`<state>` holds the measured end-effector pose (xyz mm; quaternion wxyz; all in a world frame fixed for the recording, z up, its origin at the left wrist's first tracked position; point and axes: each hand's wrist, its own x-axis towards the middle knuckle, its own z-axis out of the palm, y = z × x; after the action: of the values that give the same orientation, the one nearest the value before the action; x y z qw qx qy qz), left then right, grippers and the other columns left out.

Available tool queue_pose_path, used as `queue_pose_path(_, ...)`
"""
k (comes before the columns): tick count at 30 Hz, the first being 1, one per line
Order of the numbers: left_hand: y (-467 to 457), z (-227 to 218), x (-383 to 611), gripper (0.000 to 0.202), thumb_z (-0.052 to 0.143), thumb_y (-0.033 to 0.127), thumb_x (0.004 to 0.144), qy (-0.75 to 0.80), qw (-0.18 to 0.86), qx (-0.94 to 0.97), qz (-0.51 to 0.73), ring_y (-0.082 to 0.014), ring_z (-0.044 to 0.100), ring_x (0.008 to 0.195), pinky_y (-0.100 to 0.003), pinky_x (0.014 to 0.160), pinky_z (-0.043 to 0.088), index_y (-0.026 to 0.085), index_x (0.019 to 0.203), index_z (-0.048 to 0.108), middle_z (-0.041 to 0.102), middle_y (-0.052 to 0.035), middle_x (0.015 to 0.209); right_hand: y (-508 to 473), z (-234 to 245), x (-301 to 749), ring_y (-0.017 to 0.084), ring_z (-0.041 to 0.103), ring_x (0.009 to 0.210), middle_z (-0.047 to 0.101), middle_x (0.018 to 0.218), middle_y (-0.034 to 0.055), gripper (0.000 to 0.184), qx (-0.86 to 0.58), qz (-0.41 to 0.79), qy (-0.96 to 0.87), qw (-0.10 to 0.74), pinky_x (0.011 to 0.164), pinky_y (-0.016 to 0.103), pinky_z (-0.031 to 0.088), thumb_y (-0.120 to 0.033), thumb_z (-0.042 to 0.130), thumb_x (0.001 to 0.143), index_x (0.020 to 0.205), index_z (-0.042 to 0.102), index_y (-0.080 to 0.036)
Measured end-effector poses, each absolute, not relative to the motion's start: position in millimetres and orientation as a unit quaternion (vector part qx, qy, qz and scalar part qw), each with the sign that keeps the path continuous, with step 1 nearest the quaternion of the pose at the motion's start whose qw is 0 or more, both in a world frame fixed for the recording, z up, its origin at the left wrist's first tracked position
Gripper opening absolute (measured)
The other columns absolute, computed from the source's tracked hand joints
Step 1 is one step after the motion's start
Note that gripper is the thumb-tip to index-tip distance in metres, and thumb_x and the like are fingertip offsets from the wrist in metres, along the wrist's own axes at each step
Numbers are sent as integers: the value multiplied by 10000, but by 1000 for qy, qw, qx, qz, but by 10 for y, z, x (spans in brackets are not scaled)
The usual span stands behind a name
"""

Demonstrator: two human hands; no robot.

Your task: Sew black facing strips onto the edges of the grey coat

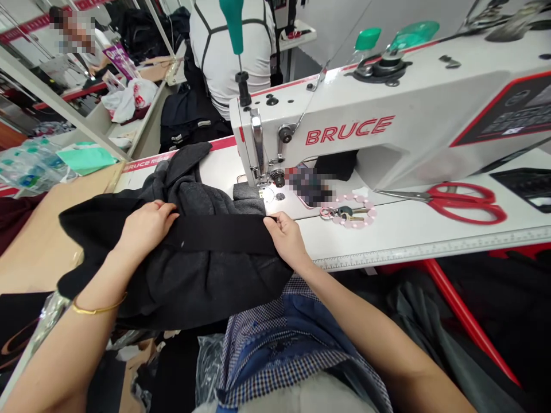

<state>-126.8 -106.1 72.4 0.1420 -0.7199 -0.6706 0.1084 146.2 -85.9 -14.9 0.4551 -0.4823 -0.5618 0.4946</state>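
Note:
A dark grey and black garment (206,287) lies over the front of the sewing table and hangs down over my lap. Along its top runs a flat black band (224,232), stretched between my two hands. My left hand (148,226) grips the band at its left part, fingers curled over the cloth. At the band's right end my right hand (286,238) pinches the edge between thumb and fingers. Just beyond the band is the needle area of a white sewing machine (344,123); a grey piece of the cloth lies beside its presser foot.
Red-handled scissors (465,203), a key ring with pink beads (348,212) and a phone (307,186) lie on the table under the machine's arm. A ruler strip (430,246) edges the table. Plastic bottles (34,163) stand at left. A person in white (235,51) sits ahead.

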Motion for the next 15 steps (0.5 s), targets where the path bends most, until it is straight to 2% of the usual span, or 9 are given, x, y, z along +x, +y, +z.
queue_pose_path(2,-1001,732,-942,381,339,389,878,-609,131,-782,4,-232,559,922,-331,773,468,148,1080,553,576,-111,1043,-870,-85,1477,87,327,461,352,489,-67,225,-476,492,-577,445,444,216,257,-393,498,781,747,551,-177)
queue_pose_path(4,-944,744,-575,396,356,395,878,-512,47,-856,-60,-191,531,985,-299,870,436,141,1133,522,573,-96,1043,-883,-22,1494,82,327,463,361,493,-63,225,-461,492,-592,441,437,211,252,-387,502,780,719,552,-176)
queue_pose_path(6,-890,728,-254,412,346,397,883,-438,-12,-897,-49,-172,546,928,-284,823,462,136,1163,496,580,-88,981,-889,24,1522,79,343,472,392,508,-57,221,-447,500,-597,441,439,206,263,-377,510,774,699,550,-174)
queue_pose_path(8,-839,692,-42,407,329,386,888,-405,-16,-914,-25,-175,552,837,-298,747,483,131,1155,501,575,-87,906,-886,48,1563,75,346,472,400,511,-56,224,-434,522,-587,441,436,201,269,-375,514,769,681,540,-171)
queue_pose_path(10,-789,662,55,384,350,378,882,-387,-13,-921,-34,-195,533,866,-333,771,470,126,1110,528,563,-100,919,-878,52,1612,70,338,465,389,511,-59,236,-422,554,-570,437,425,195,264,-386,513,769,678,528,-169)
queue_pose_path(12,-739,652,78,350,392,381,867,-378,-58,-922,-61,-205,511,941,-341,826,443,130,1061,540,559,-104,976,-871,49,1657,65,331,463,383,518,-61,240,-413,573,-558,436,417,190,255,-392,511,772,683,523,-169)
queue_pose_path(15,-679,674,72,299,399,380,868,-395,-182,-899,-56,-153,560,827,-258,731,451,150,983,552,599,-52,902,-883,46,1708,61,322,450,361,507,-68,239,-407,574,-554,444,406,186,241,-389,517,775,667,505,-176)
